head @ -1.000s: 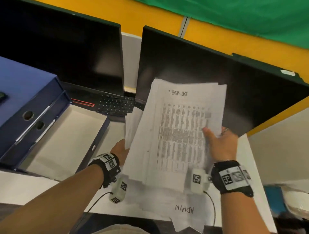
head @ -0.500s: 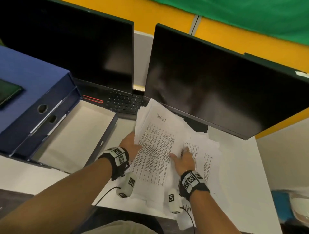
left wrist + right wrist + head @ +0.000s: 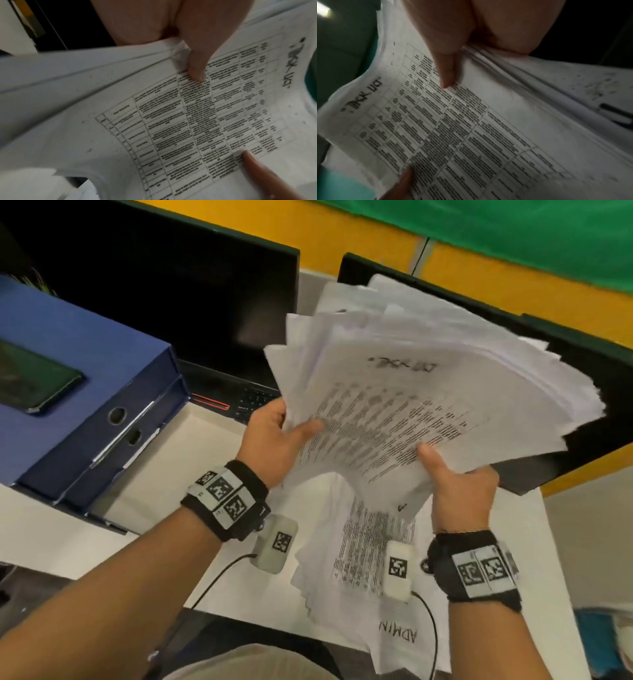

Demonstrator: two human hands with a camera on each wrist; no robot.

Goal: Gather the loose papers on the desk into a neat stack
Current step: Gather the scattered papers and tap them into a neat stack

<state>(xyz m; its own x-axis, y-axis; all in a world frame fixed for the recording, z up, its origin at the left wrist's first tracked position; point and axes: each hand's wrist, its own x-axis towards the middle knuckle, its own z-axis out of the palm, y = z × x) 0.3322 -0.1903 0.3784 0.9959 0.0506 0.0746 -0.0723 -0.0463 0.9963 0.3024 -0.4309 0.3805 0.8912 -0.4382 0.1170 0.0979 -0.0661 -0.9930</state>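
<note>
Fanned bundle of papers (image 3: 428, 392) raised clear of the desk (image 3: 534, 542), long axis slanting up and away toward the monitor (image 3: 582, 419) behind. Left hand (image 3: 274, 440) clamped on the bundle's near left edge, right hand (image 3: 459, 491) on its near right corner, thumbs on top, equally close. More sheets (image 3: 370, 542) flat on the desk directly under the bundle. Blue file box (image 3: 85, 392) well left of the bundle, no obstruction.

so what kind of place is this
Most likely an office workstation: two dark monitors stand side by side behind a laptop keyboard, blue box files sit alongside, and both hands hold printed table sheets.
</note>
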